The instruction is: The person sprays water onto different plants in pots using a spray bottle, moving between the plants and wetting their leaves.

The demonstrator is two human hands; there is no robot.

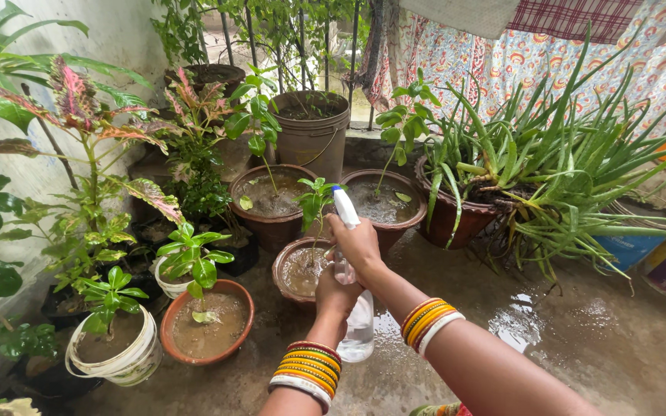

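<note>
Both hands (pixel 348 266) closed around clear spray bottle (pixel 358 323); pots' soil (pixel 271 196) already wet, spraying underway over small pot (pixel 301 270).

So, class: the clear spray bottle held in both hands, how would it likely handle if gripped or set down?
The spray bottle looks like thin clear plastic, so it probably flexes when squeezed. The floor is wet, so the bottle may be slippery too. Tall and narrow, it would likely tip easily; the left hand steadies its body, the right hand its head.
</note>
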